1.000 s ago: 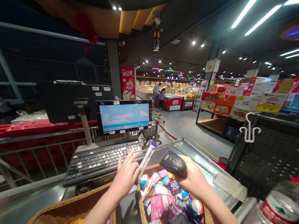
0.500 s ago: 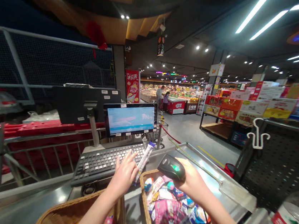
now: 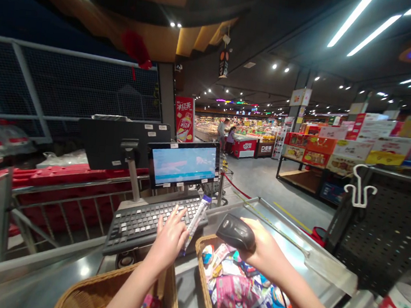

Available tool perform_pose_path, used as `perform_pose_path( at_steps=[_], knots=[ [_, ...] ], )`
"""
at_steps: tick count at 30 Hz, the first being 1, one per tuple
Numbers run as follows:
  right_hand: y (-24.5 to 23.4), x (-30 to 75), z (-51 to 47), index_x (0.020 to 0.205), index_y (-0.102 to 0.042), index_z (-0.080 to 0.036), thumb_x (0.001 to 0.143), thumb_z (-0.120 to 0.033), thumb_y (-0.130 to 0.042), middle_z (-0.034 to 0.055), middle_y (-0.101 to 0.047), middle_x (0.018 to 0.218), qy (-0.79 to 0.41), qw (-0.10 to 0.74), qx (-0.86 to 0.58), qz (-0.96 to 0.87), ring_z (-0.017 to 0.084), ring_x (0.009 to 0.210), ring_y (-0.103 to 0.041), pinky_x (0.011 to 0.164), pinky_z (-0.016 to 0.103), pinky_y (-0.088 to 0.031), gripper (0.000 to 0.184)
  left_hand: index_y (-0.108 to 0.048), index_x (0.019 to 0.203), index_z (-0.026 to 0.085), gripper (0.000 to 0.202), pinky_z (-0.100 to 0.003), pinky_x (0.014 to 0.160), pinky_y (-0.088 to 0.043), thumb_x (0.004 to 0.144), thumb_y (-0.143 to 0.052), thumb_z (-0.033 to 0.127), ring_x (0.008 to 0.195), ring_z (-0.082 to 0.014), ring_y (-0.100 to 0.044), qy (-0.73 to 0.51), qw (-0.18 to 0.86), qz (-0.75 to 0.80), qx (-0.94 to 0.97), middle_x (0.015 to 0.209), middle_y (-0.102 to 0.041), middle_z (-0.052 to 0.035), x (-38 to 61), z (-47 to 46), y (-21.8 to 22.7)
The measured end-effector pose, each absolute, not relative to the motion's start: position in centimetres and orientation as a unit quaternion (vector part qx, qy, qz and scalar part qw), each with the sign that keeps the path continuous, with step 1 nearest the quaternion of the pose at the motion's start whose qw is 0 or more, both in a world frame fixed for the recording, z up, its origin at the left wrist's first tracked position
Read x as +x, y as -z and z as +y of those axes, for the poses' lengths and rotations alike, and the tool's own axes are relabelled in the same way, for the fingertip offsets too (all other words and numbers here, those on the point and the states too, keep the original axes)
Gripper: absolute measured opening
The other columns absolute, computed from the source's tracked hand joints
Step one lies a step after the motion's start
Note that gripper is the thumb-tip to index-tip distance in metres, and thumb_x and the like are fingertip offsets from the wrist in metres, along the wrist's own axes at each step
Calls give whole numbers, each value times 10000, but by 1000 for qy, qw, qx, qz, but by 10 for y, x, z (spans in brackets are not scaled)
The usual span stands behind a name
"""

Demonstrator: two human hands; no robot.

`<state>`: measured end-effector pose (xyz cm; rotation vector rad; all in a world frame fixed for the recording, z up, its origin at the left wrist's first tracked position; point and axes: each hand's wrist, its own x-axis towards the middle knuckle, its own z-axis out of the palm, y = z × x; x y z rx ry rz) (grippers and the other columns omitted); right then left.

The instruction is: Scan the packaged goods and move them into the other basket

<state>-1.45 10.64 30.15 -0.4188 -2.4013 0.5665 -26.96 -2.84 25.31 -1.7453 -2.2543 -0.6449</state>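
My left hand [image 3: 171, 236] is over the keyboard [image 3: 141, 223], fingers spread on the keys at its right side. A slim white packet with blue ends [image 3: 196, 224] slants up beside my thumb and appears to be held there; the exact grip is hidden. In my right hand [image 3: 264, 244] is a black barcode scanner [image 3: 236, 231], its head pointing left. Below the scanner stands a wicker basket [image 3: 201, 277] full of small wrapped snacks [image 3: 232, 295]. Another wicker basket [image 3: 78, 295] is partly under my left forearm, with a few colourful packets inside.
Behind the keyboard stands a lit monitor [image 3: 184, 165], with the dark back of another screen [image 3: 106, 145] to its left. A metal counter [image 3: 310, 274] runs underneath. At right are a large plastic bottle [image 3: 405, 305] and a black perforated panel [image 3: 398, 220]. Two people [image 3: 226, 135] stand far off.
The green light on the scanner has gone off. My left hand and the slim packet have shifted slightly left over the keyboard together. The view has turned a little to the left.
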Motion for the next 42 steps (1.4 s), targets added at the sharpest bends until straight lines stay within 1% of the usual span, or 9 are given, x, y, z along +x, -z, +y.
perform_pose_path(
  at_steps=[4, 13, 15, 19, 24, 29, 35, 39, 42],
  knots=[
    [-298, -22, 102, 1016, -685, -185, 633, -135, -595, 104, -654, 1143, -222, 305, -153, -913, 315, 1135, -554, 1016, 479, -415, 397, -559, 765, 193, 269, -707, 1092, -128, 946, -380, 278, 1450, -315, -191, 221, 106, -771, -588, 1501, -404, -79, -276, -40, -248],
    [-301, -48, 70, 1156, -635, -220, 670, -127, -588, 98, -650, 1164, -221, 259, -130, -931, 305, 1151, -547, 1041, 501, -381, 497, -562, 771, 195, 253, -695, 1101, -120, 938, -384, 262, 1454, -309, -183, 206, 75, -807, -548, 1503, -402, -73, -289, -83, -237],
    [-300, -55, 63, 1112, -655, -223, 667, -127, -585, 94, -649, 1157, -231, 253, -122, -932, 303, 1160, -541, 1035, 495, -391, 462, -560, 761, 194, 257, -700, 1098, -118, 936, -386, 265, 1450, -315, -192, 210, 75, -811, -541, 1498, -411, -75, -292, -94, -235],
    [-297, -67, 51, 955, -692, -220, 653, -110, -569, 84, -654, 1112, -246, 242, -104, -933, 290, 1141, -547, 1020, 470, -409, 344, -553, 739, 193, 261, -706, 1094, -120, 932, -395, 271, 1447, -319, -204, 211, 69, -821, -525, 1492, -420, -76, -298, -117, -231],
    [-290, -81, 38, 893, -681, -210, 649, -111, -578, 86, -658, 1057, -248, 231, -76, -938, 289, 1154, -529, 1024, 462, -398, 283, -556, 740, 195, 259, -693, 1100, -130, 930, -397, 269, 1458, -299, -175, 196, 48, -843, -499, 1501, -408, -60, -306, -146, -222],
    [-280, -94, 23, 932, -656, -216, 636, -96, -570, 79, -641, 1082, -251, 214, -62, -942, 289, 1165, -511, 1012, 446, -394, 330, -571, 761, 200, 256, -700, 1094, -136, 932, -397, 275, 1457, -298, -176, 195, 39, -846, -496, 1488, -426, -69, -315, -176, -207],
    [-276, -103, 0, 764, -615, -202, 623, -64, -553, 45, -637, 928, -247, 172, -43, -953, 226, 950, -566, 884, 352, -443, 207, -584, 760, 206, 217, -669, 1122, -113, 907, -449, 293, 1453, -295, -194, 152, -27, -854, -497, 1477, -445, -49, -320, -216, -182],
    [-276, -107, -14, 755, -605, -198, 626, -93, -564, 50, -627, 905, -261, 135, -58, -954, 235, 975, -558, 896, 354, -437, 171, -620, 783, 207, 240, -663, 1131, -79, 904, -443, 315, 1453, -302, -194, 121, -86, -857, -493, 1470, -455, -60, -319, -238, -167],
    [-275, -111, -22, 796, -615, -191, 614, -96, -563, 59, -628, 915, -275, 115, -65, -952, 240, 999, -560, 909, 349, -433, 211, -668, 901, 220, 255, -651, 1137, -56, 895, -432, 315, 1455, -300, -188, 96, -136, -858, -487, 1473, -451, -59, -316, -250, -163]
  ],
)
